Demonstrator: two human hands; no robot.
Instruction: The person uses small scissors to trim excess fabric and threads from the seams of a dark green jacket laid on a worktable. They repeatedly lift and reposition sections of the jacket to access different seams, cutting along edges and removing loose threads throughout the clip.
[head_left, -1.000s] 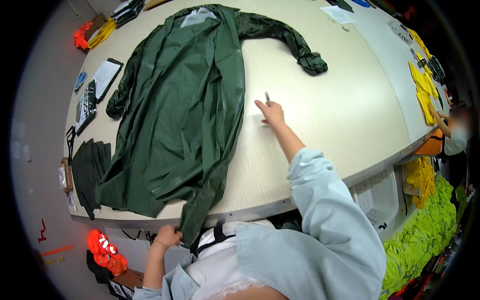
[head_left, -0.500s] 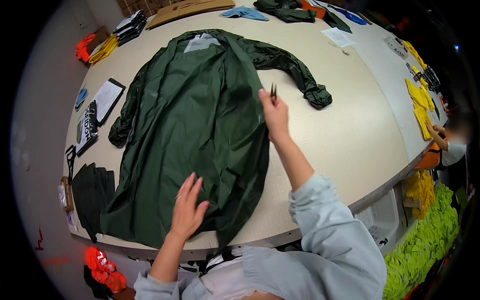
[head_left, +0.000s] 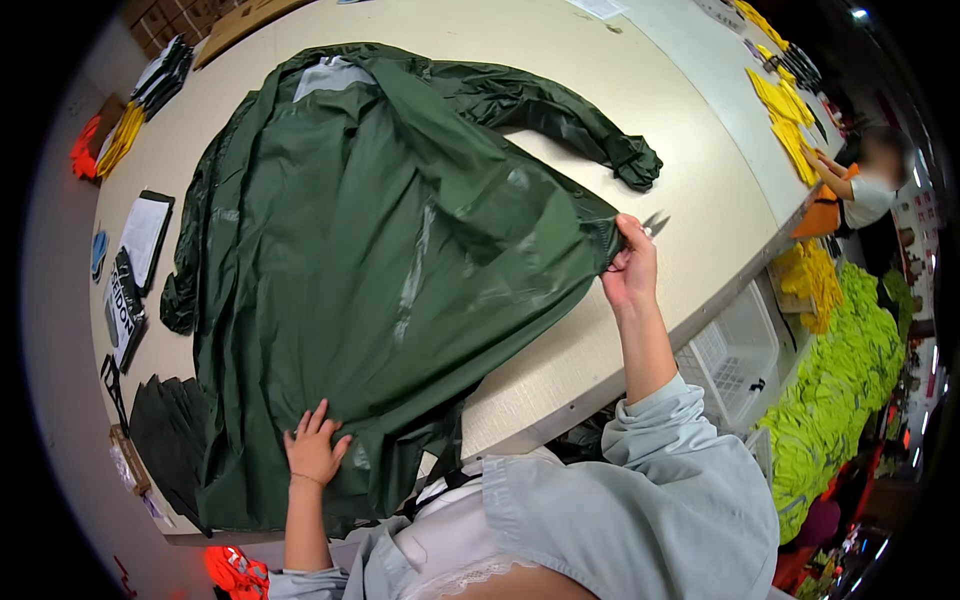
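A dark green raincoat (head_left: 330,250) lies spread on the table, its front laid open and a pale patch at the collar. My right hand (head_left: 632,268) pinches the coat's right front edge and pulls it outward, so the cloth stretches taut. In that same hand are small metal thread snips (head_left: 656,224), their blades sticking out past the fingers. My left hand (head_left: 316,452) rests on the lower part of the coat, fingers spread, holding nothing. The right sleeve (head_left: 610,150) lies beyond my right hand.
Dark green folded pieces (head_left: 165,450) and black-and-white packages (head_left: 147,235) lie along the table's (head_left: 730,170) left side. At right, a person (head_left: 868,190) handles yellow garments (head_left: 780,110). A white plastic basket (head_left: 738,345) and a lime-green pile (head_left: 830,390) sit below the edge.
My right hand has moved right and nearer, drawing the coat's front edge outward with it. My left hand has come down flat on the coat. The view has turned and shifted.
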